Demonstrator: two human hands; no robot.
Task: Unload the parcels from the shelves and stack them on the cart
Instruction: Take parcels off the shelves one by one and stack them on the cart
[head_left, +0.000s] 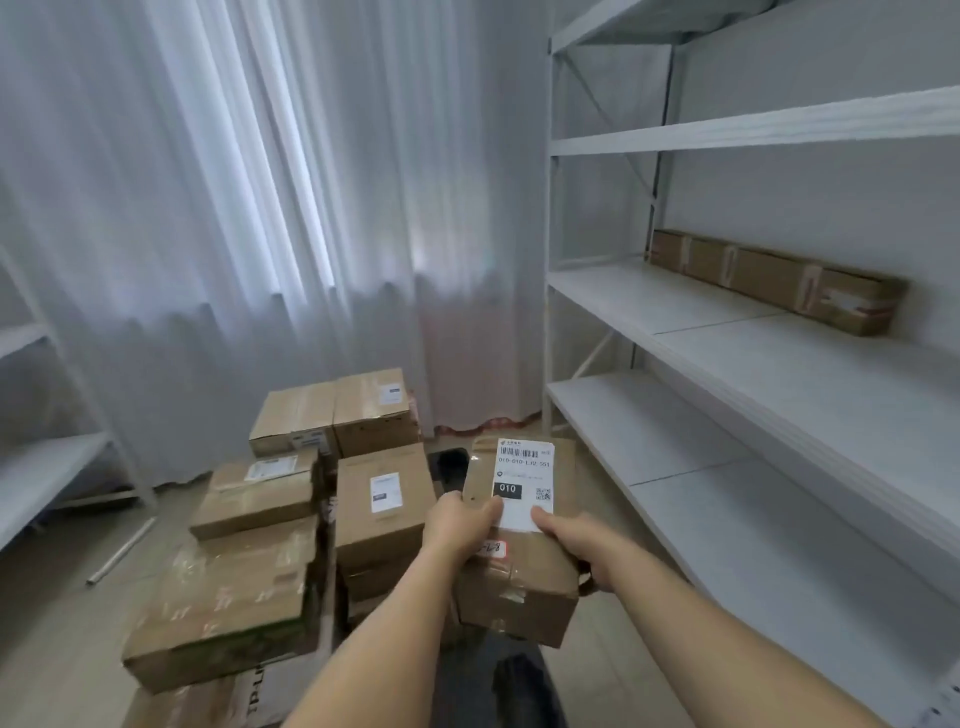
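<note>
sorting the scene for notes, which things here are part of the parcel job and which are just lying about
Job: held parcel gripped by left hand and right hand; long parcel on shelf; stacked parcels.
Lying about: curtain; white tube on the floor.

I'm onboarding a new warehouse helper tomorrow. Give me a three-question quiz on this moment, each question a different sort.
1. True or false: the left hand and right hand both grip the labelled parcel.
2. Multiple choice: where does the long flat box lie? A) on the floor B) at the back of a shelf in the white rack C) on top of the stacked boxes
3. Fill in: the large digits in the black patch of the white shipping label read ___.

Key: 1 true; 2 B; 3 010
</note>
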